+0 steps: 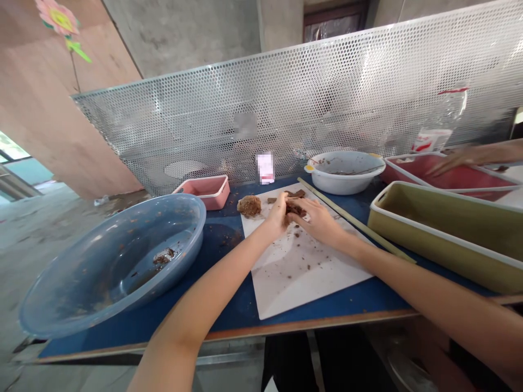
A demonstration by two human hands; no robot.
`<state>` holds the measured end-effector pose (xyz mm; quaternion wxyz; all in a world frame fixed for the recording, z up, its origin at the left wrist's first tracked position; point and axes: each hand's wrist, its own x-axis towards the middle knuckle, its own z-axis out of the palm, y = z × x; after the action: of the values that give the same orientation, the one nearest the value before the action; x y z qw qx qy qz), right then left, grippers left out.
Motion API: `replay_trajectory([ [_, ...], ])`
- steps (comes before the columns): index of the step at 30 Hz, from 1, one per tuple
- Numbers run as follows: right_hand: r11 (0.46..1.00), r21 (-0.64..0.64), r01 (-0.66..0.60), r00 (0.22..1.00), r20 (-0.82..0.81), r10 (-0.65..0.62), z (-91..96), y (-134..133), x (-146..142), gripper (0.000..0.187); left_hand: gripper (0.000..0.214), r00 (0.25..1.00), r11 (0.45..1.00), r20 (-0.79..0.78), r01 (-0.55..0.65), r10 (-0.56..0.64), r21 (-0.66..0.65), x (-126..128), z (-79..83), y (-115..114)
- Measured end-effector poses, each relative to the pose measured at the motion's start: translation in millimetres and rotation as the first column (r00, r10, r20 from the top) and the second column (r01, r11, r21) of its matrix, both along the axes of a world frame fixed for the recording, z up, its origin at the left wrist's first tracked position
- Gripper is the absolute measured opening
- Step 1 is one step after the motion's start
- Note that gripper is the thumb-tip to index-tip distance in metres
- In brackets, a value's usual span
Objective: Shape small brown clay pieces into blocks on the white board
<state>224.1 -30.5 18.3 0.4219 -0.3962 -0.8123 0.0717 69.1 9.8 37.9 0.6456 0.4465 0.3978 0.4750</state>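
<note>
hands meet at the far end of a white board [302, 267], seen from the head camera. left hand [278, 212] has its fingers curled tight round a brown lump [293, 208]. right hand [316, 220] has its fingers bent over the same lump from the other side, thumb tucked in, so both hands grip it between them. the lump sits on the board, and most of it is hidden by the fingers. brown crumbs lie all over the board near the hands.

a brown ball [249, 205] rests on the board's far left corner, just beside the left hand and not touching it. a long stick [355, 223] lies slanted along the board's right edge.

the board lies on a blue table [220, 239]. a big blue bowl [110, 261] with a bit of brown mud in it stands on the left. a pink tray [204, 190] is behind it. a white bowl [345, 171] stands at the back, a green tray [449, 228] on the right, and a red tray [449, 177] behind that. another person's hand [453, 160] reaches over the red tray.

a metal screen [286, 109] full of small holes stands along the back of the table. a paper flower [57, 16] hangs on the wall up on the left. the floor is grey.
</note>
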Motion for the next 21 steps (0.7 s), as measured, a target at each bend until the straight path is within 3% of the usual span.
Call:
replay_trajectory([
  [5, 0.999, 0.020, 0.038, 0.995, 0.087, -0.039, -0.2, -1, 0, 0.031, 0.030, 0.973, 0.982, 0.227, 0.087, -0.047, -0.168, 0, -3.6, 0],
  [9, 0.994, 0.106, -0.003, 0.987, 0.161, -0.014, -1.7, -4, -4, 0.038, 0.033, 0.965, 0.968, 0.260, 0.072, -0.008, -0.238, -2, 1.0, 1],
  [16, 0.997, 0.079, -0.011, 0.966, 0.259, -0.010, -0.3, -24, -15, 0.054, 0.046, 0.965, 0.995, 0.253, -0.048, 0.069, -0.086, 3, -3.1, -7],
  [21, 0.992, 0.122, -0.020, 0.949, 0.315, -0.019, 3.6, -26, -13, 0.053, 0.056, 0.963, 0.982, 0.191, -0.181, 0.190, -0.061, 2, -11.7, -3],
])
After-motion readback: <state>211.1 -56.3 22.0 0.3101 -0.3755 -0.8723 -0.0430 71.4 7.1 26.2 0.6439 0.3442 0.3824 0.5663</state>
